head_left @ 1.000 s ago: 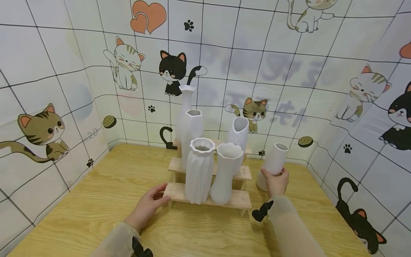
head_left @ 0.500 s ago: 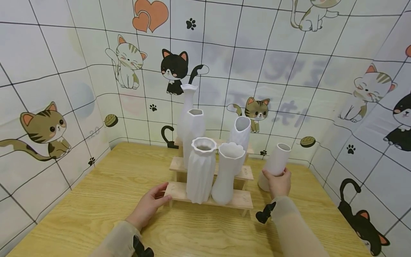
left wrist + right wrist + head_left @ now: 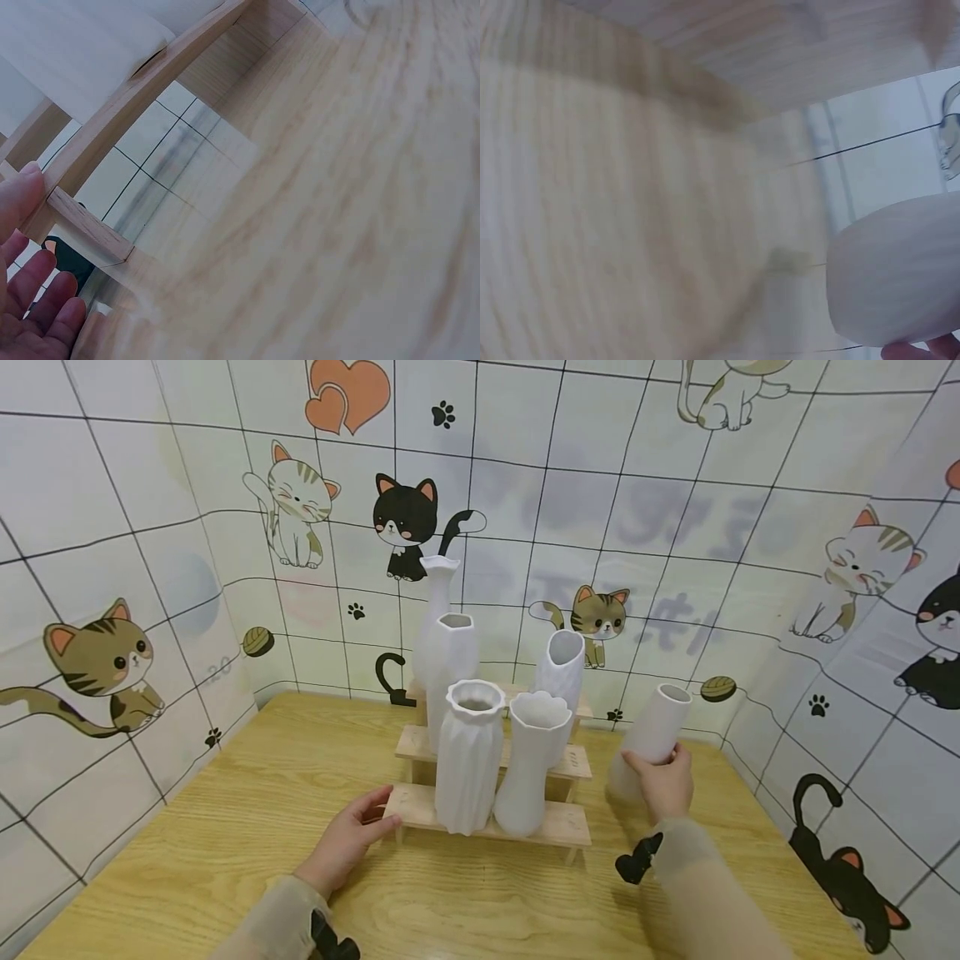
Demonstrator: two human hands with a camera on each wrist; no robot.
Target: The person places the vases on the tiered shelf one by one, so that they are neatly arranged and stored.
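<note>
A tiered wooden stand (image 3: 558, 818) holds several white vases, including a ribbed vase (image 3: 468, 777) and a scallop-rimmed vase (image 3: 522, 785) on its lowest step. My left hand (image 3: 348, 843) holds the left end of that step; its thumb (image 3: 19, 196) is at the step's edge in the left wrist view, the other fingers loosely bent below. To the right of the stand, my right hand (image 3: 667, 783) grips a smooth white vase (image 3: 660, 722) around its lower half. This vase leans to the right, and its rounded lower body (image 3: 892, 270) shows in the right wrist view.
Higher on the stand are a hexagonal-mouthed vase (image 3: 453, 668), a slim flared-neck vase (image 3: 437, 597) and a slant-mouthed vase (image 3: 561, 672). The wooden table (image 3: 285, 777) meets a wall covering (image 3: 495, 510) printed with cats at the back and sides.
My right hand has moved slightly right and up with the smooth vase. The left hand stays at the stand's end, and the vases on the stand keep their places.
</note>
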